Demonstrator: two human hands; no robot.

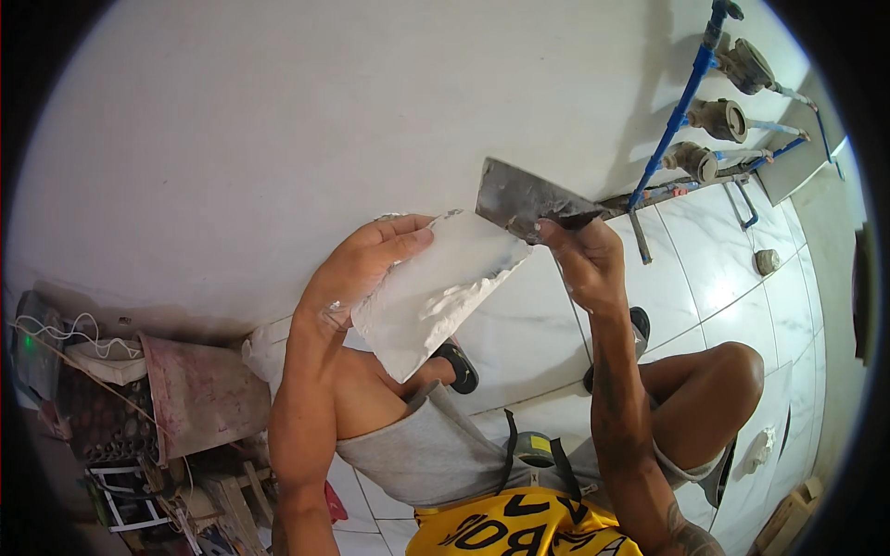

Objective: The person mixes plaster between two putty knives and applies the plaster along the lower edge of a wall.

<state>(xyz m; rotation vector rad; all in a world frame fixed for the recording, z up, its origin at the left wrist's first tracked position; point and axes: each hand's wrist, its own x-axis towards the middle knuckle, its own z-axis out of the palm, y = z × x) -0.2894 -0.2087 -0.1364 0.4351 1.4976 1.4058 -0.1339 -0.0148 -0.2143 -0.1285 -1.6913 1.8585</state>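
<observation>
My left hand (391,243) grips a flat white board (403,301) by its upper left edge, thumb on top. White putty (464,298) lies in a rough ridge along the board's right edge. A wide scraper (530,193) with a dark, stained metal blade is in my right hand (589,264), whose thumb presses on the blade. The blade's lower edge overlaps the board's upper right corner; whether they touch, I cannot tell. White smears show on my left wrist. The scraper's handle is hidden in my fist.
A pale wall (278,120) rises ahead. Blue pipes (677,120) with several round meters (718,120) stand at the right. White marbled tiles (667,269) cover the floor. At the left are a stained bucket (209,394), a white cable (74,329) and piled clutter.
</observation>
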